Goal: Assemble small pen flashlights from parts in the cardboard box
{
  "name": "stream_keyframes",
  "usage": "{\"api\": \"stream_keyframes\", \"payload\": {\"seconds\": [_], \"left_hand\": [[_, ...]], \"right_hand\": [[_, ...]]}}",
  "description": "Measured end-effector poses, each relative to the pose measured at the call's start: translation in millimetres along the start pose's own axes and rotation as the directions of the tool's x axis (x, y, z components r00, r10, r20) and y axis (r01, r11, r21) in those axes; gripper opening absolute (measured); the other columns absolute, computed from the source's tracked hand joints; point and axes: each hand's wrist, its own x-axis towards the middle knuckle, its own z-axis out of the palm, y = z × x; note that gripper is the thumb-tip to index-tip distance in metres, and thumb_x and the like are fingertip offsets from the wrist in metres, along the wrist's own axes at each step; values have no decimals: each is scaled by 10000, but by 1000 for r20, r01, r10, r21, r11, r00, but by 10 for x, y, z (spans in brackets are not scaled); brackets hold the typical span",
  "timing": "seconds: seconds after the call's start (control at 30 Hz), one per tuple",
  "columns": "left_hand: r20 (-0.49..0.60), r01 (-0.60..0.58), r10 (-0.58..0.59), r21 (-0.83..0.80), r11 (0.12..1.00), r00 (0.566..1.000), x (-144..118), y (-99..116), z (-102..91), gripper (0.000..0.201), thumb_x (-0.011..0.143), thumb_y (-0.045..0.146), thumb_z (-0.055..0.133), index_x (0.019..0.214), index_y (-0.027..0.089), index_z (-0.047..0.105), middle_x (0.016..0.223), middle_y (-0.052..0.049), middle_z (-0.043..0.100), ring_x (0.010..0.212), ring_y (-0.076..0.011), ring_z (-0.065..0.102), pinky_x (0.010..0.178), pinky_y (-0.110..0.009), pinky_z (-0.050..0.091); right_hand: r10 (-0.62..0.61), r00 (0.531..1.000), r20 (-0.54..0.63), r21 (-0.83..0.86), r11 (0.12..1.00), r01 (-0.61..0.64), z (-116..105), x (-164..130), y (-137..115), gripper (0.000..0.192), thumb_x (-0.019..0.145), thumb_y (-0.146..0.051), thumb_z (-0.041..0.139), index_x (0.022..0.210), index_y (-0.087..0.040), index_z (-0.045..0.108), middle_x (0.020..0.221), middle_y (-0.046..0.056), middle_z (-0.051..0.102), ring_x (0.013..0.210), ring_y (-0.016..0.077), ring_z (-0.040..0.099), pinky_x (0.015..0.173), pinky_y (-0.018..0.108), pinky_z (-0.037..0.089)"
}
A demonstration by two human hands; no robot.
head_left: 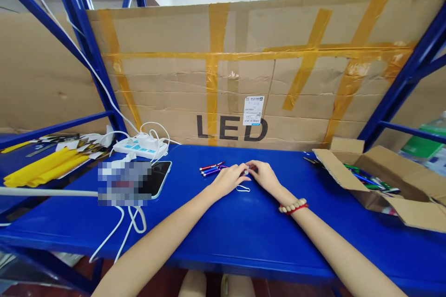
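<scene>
A taped cardboard sheet (265, 69) printed "LED" backs a blue counter (223, 232) framed by blue shelving uprights (80, 23), with an open cardboard box (386, 185) of pens at the right and a white power strip (141, 147) and a phone (158, 177) at the left. At the counter's centre the left hand (228, 178) and right hand (263, 175), the latter above a beaded bracelet (293, 206), meet with fingertips closed on 1 small silver-tipped pen (245, 171), held just above the surface. A white cord loop (243, 188) lies beneath the hands, and a small cluster of loose pens (211, 169) rests just left of them.
</scene>
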Motion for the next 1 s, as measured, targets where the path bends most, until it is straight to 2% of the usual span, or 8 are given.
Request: {"api": "stream_keyframes", "payload": {"seconds": [0.2,0.3,0.4,0.53,0.7,0.9,1.0], "left_hand": [[-19,-20,21,42,999,1000,-13,-2,-3,164,889,341,472,941,189,506,911,-18,611,859,-159,576,708,-243,427],[-28,-18,20,61,998,999,-19,0,-6,178,895,351,459,931,186,515,920,-19,614,868,-159,577,718,-242,425],[-37,-36,39,71,997,999,-22,6,-11,193,903,358,440,925,183,518,904,-18,616,851,-157,579,709,-241,423],[-54,-51,55,70,996,997,-26,2,-11,195,909,355,428,914,183,520,901,-20,618,838,-157,578,705,-243,417],[-82,-68,73,68,995,994,-22,-11,-1,233,917,374,397,895,182,526,841,-22,606,780,-154,565,667,-245,410],[-85,-8,14,68,998,996,-34,24,-39,213,919,347,401,870,178,521,836,-22,607,785,-165,568,667,-250,405],[-74,-18,23,76,997,997,-32,33,-47,206,921,334,399,861,176,516,840,-22,606,785,-166,568,670,-251,403]], "right_hand": [[64,998,-15,-151,986,-65,-80,-41,-83,197,783,-165,531,911,-217,672,898,4,667,773,122,600,682,219,433],[151,988,4,-205,968,-147,-139,-57,-109,211,784,-193,530,926,-247,677,927,-8,673,814,136,607,662,225,427],[207,978,-31,-273,939,-208,-220,-76,-134,229,786,-204,528,956,-256,672,992,-9,664,878,154,604,687,238,429],[218,976,-18,-338,917,-211,-305,-114,-173,282,793,-163,506,1021,-251,645,1037,-7,649,952,169,588,736,256,431],[238,969,68,-355,913,-200,-286,-136,-192,241,828,-271,523,1042,-243,632,1036,19,635,975,184,579,728,256,429],[232,972,38,-326,922,-207,-222,-141,-134,309,863,-316,486,1147,-230,574,1050,31,612,977,173,569,739,255,425],[205,978,27,-320,929,-186,-217,-145,-127,288,864,-337,489,1117,-255,599,1052,27,602,965,172,572,721,255,425]]}}
